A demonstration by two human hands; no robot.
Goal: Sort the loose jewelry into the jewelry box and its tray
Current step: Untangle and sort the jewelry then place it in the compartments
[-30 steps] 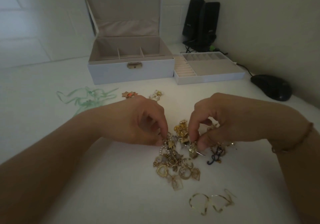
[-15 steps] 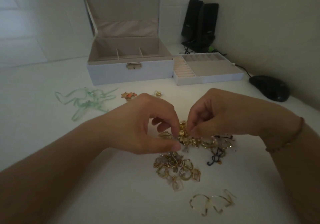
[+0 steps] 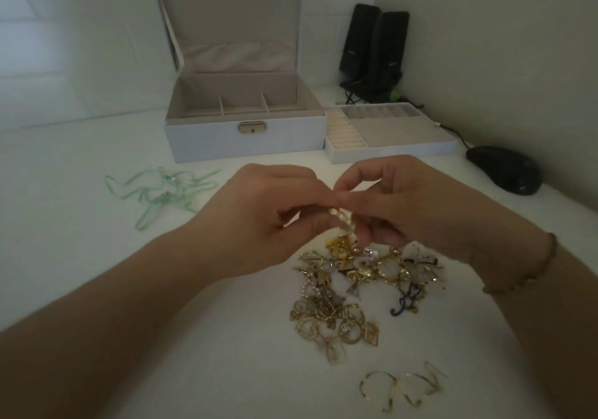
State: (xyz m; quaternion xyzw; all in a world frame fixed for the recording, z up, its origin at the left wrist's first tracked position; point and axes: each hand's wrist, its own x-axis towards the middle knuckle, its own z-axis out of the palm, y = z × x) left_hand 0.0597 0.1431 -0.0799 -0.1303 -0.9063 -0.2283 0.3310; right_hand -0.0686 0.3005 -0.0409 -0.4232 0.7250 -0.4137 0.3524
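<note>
Two hands, one small beaded piece pinched between them above the pile.

The left hand (image 3: 259,215) and right hand (image 3: 398,205) each close fingertips on the beaded piece (image 3: 343,219) (pearl-like, hard to make out), just above one heap of gold jewelry (image 3: 356,289). One open box (image 3: 242,140) and one tray (image 3: 388,134) sit beyond, side by side; one gold chain (image 3: 401,386) lies nearer, one green ribbon (image 3: 161,192) left.

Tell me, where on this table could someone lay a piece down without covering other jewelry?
Bare tabletop lies between the green ribbon and the left hand, and in front of the jewelry box. The tray looks unfilled. It is crowded under both hands, at the jewelry pile, and by the gold hoops.
</note>
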